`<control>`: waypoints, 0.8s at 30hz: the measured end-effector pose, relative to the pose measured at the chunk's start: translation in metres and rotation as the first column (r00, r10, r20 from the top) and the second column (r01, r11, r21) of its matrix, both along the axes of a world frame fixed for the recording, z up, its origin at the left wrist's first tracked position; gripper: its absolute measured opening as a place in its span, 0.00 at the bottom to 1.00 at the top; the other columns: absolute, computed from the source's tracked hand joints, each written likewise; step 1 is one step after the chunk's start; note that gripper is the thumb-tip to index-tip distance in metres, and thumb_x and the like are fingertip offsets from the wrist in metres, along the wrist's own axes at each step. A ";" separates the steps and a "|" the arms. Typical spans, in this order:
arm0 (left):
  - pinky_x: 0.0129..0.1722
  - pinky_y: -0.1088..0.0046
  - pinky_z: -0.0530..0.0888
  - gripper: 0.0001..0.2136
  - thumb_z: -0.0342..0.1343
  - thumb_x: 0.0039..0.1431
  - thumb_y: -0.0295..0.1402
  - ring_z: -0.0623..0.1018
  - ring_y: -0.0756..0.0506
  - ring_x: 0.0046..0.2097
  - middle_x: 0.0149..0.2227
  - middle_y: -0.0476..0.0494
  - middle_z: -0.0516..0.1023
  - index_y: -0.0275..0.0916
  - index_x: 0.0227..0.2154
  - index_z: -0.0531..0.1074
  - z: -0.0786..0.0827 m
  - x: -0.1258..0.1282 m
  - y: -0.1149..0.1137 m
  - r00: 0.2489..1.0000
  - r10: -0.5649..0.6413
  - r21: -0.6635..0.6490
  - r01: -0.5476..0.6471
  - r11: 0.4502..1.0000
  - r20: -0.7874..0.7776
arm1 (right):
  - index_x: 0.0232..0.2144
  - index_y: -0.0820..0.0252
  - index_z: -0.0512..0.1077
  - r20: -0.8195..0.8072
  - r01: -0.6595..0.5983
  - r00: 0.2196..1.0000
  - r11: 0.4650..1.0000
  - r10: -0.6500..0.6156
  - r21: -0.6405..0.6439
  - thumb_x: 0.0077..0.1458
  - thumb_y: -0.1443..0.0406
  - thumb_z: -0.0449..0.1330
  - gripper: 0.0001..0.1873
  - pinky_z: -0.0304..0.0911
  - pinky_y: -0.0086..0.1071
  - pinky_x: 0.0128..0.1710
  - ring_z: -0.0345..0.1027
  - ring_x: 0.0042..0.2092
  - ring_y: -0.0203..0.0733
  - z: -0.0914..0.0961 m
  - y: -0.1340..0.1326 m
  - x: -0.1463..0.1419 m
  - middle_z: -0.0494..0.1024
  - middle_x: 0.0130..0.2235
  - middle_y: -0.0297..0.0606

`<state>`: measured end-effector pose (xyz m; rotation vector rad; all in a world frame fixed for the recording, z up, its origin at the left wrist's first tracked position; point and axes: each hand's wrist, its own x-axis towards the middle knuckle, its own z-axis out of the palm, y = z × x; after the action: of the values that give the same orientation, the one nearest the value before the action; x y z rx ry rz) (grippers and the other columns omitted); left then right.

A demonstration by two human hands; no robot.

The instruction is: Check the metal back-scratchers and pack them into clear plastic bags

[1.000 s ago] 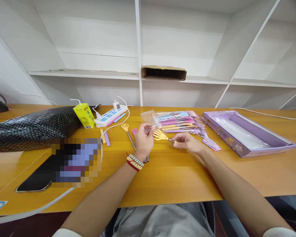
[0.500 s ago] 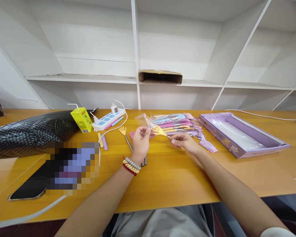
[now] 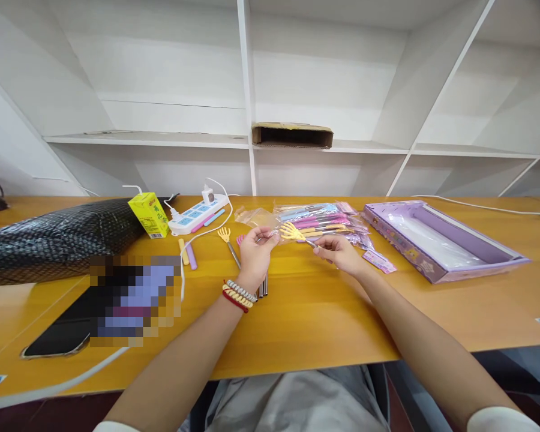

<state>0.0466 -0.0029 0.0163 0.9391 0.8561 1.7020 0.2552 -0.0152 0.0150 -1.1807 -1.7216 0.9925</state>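
My right hand [image 3: 339,252] pinches the metal stem of a small back scratcher with a yellow hand-shaped head [image 3: 290,231], held just above the wooden desk [image 3: 324,318]. My left hand [image 3: 255,254], with bead bracelets on the wrist, pinches a clear plastic sleeve [image 3: 254,216] that trails off to the left of the yellow head. Behind both hands lies a pile of packaged scratchers [image 3: 323,221] in blue, pink, purple and yellow. Two loose scratchers, one yellow [image 3: 227,235] and one pink, lie on the desk beside my left hand.
An open purple box [image 3: 441,240] sits at right. A white power strip [image 3: 197,215], a yellow drink carton [image 3: 149,214], a black woven bag [image 3: 54,237] and a phone [image 3: 58,337] lie at left. Coloured caps [image 3: 187,252] rest near the cable. White shelves hold a cardboard box [image 3: 292,134].
The clear sleeve has come off the yellow head and now hangs to the left in my left hand. The yellow scratcher stays in my right hand, lifted slightly.
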 end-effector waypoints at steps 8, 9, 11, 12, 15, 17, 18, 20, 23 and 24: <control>0.35 0.73 0.73 0.14 0.65 0.34 0.27 0.73 0.52 0.30 0.27 0.50 0.70 0.34 0.29 0.71 -0.004 0.000 0.003 0.999 0.022 -0.023 -0.021 1.000 0.043 | 0.26 0.64 0.70 0.105 -0.061 0.992 0.998 0.064 -0.033 0.49 0.56 0.57 0.14 0.46 0.27 0.20 0.51 0.20 0.29 0.003 -0.004 -0.003 0.63 0.19 0.30; 0.35 0.73 0.73 0.14 0.65 0.34 0.28 0.73 0.52 0.31 0.27 0.50 0.70 0.34 0.28 0.71 -0.003 0.000 0.003 0.998 0.030 -0.026 -0.028 0.999 0.050 | 0.25 0.64 0.69 0.103 -0.073 0.992 0.996 0.078 -0.054 0.49 0.56 0.56 0.15 0.46 0.27 0.20 0.52 0.20 0.29 0.004 -0.005 -0.004 0.63 0.19 0.30; 0.34 0.73 0.73 0.14 0.66 0.35 0.29 0.74 0.51 0.31 0.27 0.49 0.71 0.34 0.27 0.71 -0.002 0.000 0.003 0.997 0.039 -0.037 -0.036 0.999 0.071 | 0.24 0.63 0.68 0.106 -0.089 0.990 0.993 0.096 -0.073 0.50 0.55 0.55 0.15 0.47 0.27 0.20 0.52 0.20 0.29 0.004 -0.007 -0.005 0.63 0.18 0.30; 0.34 0.73 0.73 0.14 0.66 0.35 0.30 0.74 0.51 0.32 0.27 0.48 0.72 0.34 0.27 0.71 -0.002 0.000 0.002 0.996 0.039 -0.046 -0.036 0.998 0.083 | 0.24 0.63 0.67 0.110 -0.093 0.989 0.993 0.101 -0.072 0.50 0.55 0.55 0.15 0.48 0.27 0.20 0.53 0.20 0.29 0.004 -0.007 -0.006 0.63 0.18 0.30; 0.33 0.73 0.73 0.13 0.66 0.35 0.31 0.75 0.50 0.32 0.28 0.47 0.73 0.33 0.27 0.71 0.000 0.000 0.002 0.993 0.034 -0.064 -0.027 0.998 0.111 | 0.25 0.63 0.68 0.120 -0.104 0.987 0.993 0.110 -0.053 0.50 0.56 0.55 0.15 0.48 0.26 0.20 0.53 0.20 0.29 0.001 -0.007 -0.008 0.63 0.19 0.30; 0.33 0.74 0.73 0.13 0.65 0.37 0.31 0.75 0.50 0.33 0.29 0.47 0.73 0.33 0.27 0.71 0.001 0.000 0.001 0.994 0.026 -0.059 -0.020 0.998 0.110 | 0.26 0.63 0.69 0.125 -0.104 0.986 0.994 0.109 -0.044 0.51 0.56 0.55 0.14 0.47 0.26 0.20 0.52 0.20 0.29 -0.001 -0.007 -0.009 0.63 0.19 0.30; 0.33 0.74 0.73 0.12 0.65 0.37 0.30 0.75 0.50 0.33 0.29 0.47 0.73 0.33 0.27 0.71 0.001 -0.001 0.001 0.994 0.021 -0.053 -0.016 0.998 0.105 | 0.26 0.63 0.69 0.128 -0.102 0.986 0.994 0.106 -0.042 0.51 0.56 0.55 0.14 0.47 0.26 0.20 0.52 0.19 0.29 -0.001 -0.007 -0.010 0.63 0.18 0.30; 0.32 0.75 0.73 0.12 0.64 0.39 0.29 0.75 0.51 0.32 0.30 0.48 0.72 0.34 0.29 0.70 0.001 -0.002 0.001 0.996 0.015 -0.038 -0.012 0.999 0.091 | 0.26 0.63 0.68 0.136 -0.096 0.986 0.994 0.101 -0.044 0.51 0.55 0.55 0.15 0.46 0.26 0.19 0.51 0.19 0.29 -0.001 -0.007 -0.012 0.62 0.18 0.29; 0.31 0.74 0.74 0.18 0.63 0.40 0.26 0.76 0.51 0.31 0.31 0.50 0.72 0.37 0.37 0.68 0.002 -0.003 -0.001 0.997 0.022 -0.024 -0.020 1.000 0.080 | 0.24 0.62 0.66 0.148 -0.090 0.984 0.995 0.096 -0.051 0.51 0.54 0.54 0.16 0.47 0.26 0.19 0.52 0.19 0.29 0.000 -0.009 -0.015 0.63 0.18 0.30; 0.30 0.73 0.74 0.20 0.62 0.40 0.26 0.76 0.51 0.30 0.31 0.50 0.72 0.38 0.40 0.66 0.002 -0.002 -0.002 0.996 0.029 -0.024 -0.027 0.999 0.080 | 0.23 0.62 0.66 0.153 -0.089 0.984 0.995 0.096 -0.049 0.52 0.54 0.53 0.17 0.47 0.26 0.19 0.52 0.19 0.29 0.001 -0.009 -0.015 0.64 0.18 0.30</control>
<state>0.0441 -0.0046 0.0183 0.8408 0.8372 1.7386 0.2400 -0.0243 0.0157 -1.2419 -1.9011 1.0189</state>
